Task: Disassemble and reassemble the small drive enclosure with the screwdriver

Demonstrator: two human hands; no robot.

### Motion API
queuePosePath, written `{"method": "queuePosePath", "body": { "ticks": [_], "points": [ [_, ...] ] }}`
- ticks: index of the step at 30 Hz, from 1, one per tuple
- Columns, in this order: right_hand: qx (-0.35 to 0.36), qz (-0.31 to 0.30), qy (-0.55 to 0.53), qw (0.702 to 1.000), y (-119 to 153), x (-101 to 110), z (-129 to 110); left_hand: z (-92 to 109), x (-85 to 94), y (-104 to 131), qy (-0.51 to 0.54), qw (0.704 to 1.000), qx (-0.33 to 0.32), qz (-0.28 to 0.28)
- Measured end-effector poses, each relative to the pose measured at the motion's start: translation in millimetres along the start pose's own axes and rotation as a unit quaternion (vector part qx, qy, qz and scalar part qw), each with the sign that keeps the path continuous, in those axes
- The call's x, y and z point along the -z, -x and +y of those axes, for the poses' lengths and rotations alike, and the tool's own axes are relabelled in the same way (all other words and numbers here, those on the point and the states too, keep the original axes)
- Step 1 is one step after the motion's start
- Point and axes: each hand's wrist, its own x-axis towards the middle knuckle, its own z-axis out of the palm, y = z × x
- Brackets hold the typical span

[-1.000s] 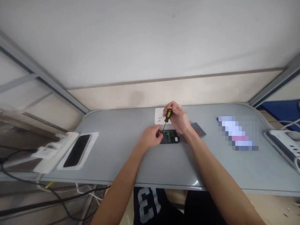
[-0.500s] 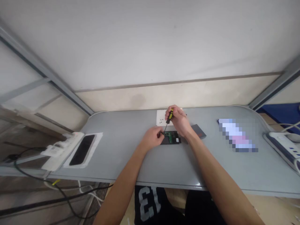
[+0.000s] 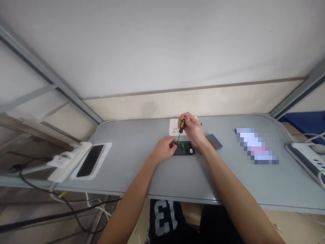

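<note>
In my right hand (image 3: pixel 192 126) is a screwdriver (image 3: pixel 182 124) with a yellow and black handle, its shaft slanting down to the left. The tip meets the upper left part of a green circuit board (image 3: pixel 183 147). That board lies in an open black device housing (image 3: pixel 179 151) flat on the table. My left hand (image 3: pixel 165 148) pinches the housing's left end; its fingertips partly hide that corner and the screwdriver tip. Just behind is a white sheet (image 3: pixel 172 124) with several small dark screws (image 3: pixel 174 130), partly covered by my right hand.
A dark grey cover (image 3: pixel 214 141) lies right of the housing, under my right forearm. A phone (image 3: pixel 90 160) on white paper and a power strip (image 3: pixel 69 164) are at the left. A blurred-out screen (image 3: pixel 256 145) and another power strip (image 3: pixel 304 159) are at the right.
The view has shifted slightly. The screwdriver handle has turned a little in my right hand and stands a bit more upright; my left hand stays at the housing.
</note>
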Motion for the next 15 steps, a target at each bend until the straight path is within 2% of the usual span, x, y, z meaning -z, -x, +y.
{"method": "queuePosePath", "body": {
  "ticks": [3,9,15],
  "points": [
    [-0.012,-0.006,-0.018,1.000,-1.6,-0.1,0.9,0.7,0.7,0.1,0.003,1.000,0.001,0.002],
    [0.000,0.057,-0.041,0.998,-2.6,-10.6,8.0,-0.3,0.5,-0.8,0.002,1.000,0.001,-0.001],
    [-0.010,0.045,-0.028,0.999,-5.0,0.7,6.9,-0.2,0.3,-0.6,0.000,1.000,0.012,0.002]
  ]
}}
